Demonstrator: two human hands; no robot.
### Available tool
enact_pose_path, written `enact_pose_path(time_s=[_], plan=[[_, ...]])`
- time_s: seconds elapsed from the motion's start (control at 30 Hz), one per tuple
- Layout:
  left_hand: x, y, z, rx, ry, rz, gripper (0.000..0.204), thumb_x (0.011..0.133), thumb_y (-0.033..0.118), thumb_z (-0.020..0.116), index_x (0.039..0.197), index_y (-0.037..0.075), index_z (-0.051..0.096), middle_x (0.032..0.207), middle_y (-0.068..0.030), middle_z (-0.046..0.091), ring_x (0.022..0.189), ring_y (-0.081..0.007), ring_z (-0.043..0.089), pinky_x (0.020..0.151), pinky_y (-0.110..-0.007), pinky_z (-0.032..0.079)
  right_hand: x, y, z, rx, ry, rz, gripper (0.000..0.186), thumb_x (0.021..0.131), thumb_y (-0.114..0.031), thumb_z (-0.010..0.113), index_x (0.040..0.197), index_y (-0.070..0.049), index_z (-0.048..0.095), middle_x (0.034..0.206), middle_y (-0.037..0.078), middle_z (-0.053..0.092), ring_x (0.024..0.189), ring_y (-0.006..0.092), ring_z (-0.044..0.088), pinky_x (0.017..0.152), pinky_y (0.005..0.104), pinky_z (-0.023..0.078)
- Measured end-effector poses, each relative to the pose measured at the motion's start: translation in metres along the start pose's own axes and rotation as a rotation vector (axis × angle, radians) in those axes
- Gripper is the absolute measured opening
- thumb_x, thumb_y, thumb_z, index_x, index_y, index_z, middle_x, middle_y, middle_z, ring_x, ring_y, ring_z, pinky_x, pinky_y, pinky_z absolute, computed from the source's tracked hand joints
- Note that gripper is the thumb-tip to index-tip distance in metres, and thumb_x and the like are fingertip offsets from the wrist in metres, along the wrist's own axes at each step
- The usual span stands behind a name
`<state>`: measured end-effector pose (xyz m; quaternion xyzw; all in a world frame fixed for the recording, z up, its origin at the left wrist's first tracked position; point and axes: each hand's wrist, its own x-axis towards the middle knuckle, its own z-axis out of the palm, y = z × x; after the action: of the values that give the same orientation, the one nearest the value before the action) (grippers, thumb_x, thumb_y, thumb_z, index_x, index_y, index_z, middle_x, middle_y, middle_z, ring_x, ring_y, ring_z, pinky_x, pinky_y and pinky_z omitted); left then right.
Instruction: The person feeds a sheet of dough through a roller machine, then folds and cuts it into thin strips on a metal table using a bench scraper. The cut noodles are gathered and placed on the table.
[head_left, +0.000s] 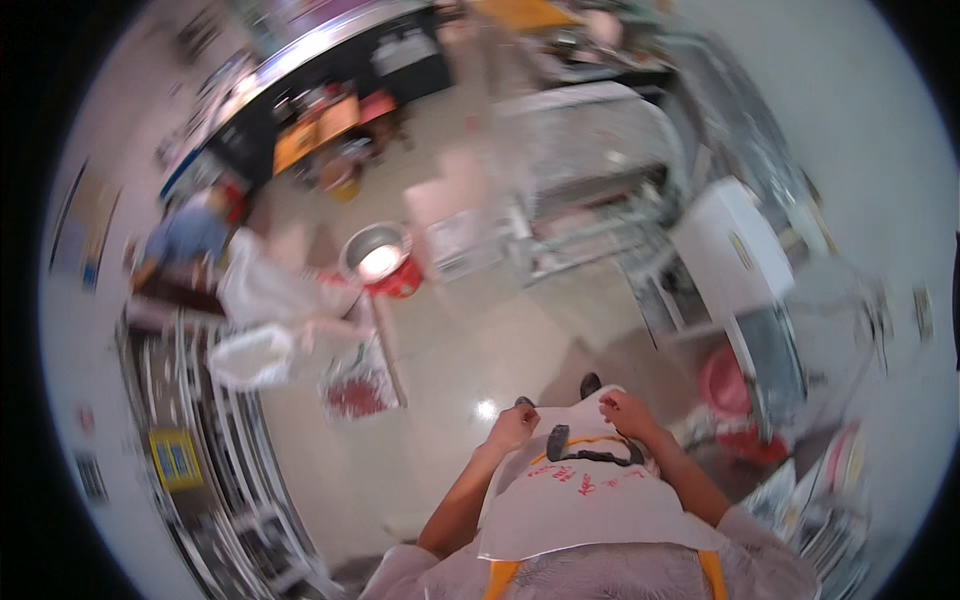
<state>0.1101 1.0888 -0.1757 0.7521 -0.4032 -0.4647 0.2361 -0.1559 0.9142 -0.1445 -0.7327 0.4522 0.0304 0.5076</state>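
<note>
The fingers of the left hand are curled at the left far corner of a long white bib apron with yellow straps and red handwriting; those of the right hand are bent at its right far corner. Blur hides whether either set pinches the cloth, so I cannot tell. The apron hangs on the wearer's front, a thick black band lying across its middle.

If the band is loose, a bend or tug at the apron could shift it. A step forward without looking down might catch the flat red-and-white packet on the pale glossy floor, or knock the round steel basin above a red bucket, a spill being likelier if the basin is merely balanced there. A bright patch inside could be contents or glare.

Near the floor's right edge is a round pink plastic basin; its inside is too blurred to read.
</note>
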Motion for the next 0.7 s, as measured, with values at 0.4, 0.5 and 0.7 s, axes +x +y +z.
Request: enact_pose_path(time_s=[0.4,0.5,0.7], plan=[[0.083,0.142,0.016,0.285,-0.116,0.096,0.025,0.1,0.024,0.071,0.113,0.002,0.075,0.1,-0.0174,0.079,0.093,-0.0299,0.078,0.087,-0.039,0.06,-0.017,0.118,-0.059,0.112,0.304,0.048,0.023,0.097,-0.022,0.069,0.11,-0.003,0.071,0.095,0.014,0.077,0.087,0.0299,0.075,0.078,0.0403,0.058],[0.107,0.186,0.043,0.298,-0.175,0.147,0.026,0.101,0.024,0.071,0.114,0.001,0.075,0.099,-0.0173,0.079,0.093,-0.0281,0.078,0.086,-0.038,0.06,-0.017,0.15,-0.091,0.186,0.365,0.093,0.024,0.097,-0.023,0.069,0.11,-0.003,0.071,0.095,0.013,0.077,0.085,0.0287,0.075,0.078,0.04,0.058],[0.156,0.277,0.11,0.364,-0.283,0.259,0.027,0.101,0.024,0.071,0.114,0.0,0.074,0.1,-0.0157,0.079,0.093,-0.0247,0.077,0.087,-0.036,0.06,-0.033,0.237,-0.15,0.347,0.494,0.252,0.023,0.098,-0.022,0.07,0.111,-0.003,0.073,0.089,0.011,0.077,0.075,0.0213,0.074,0.073,0.0371,0.059]])
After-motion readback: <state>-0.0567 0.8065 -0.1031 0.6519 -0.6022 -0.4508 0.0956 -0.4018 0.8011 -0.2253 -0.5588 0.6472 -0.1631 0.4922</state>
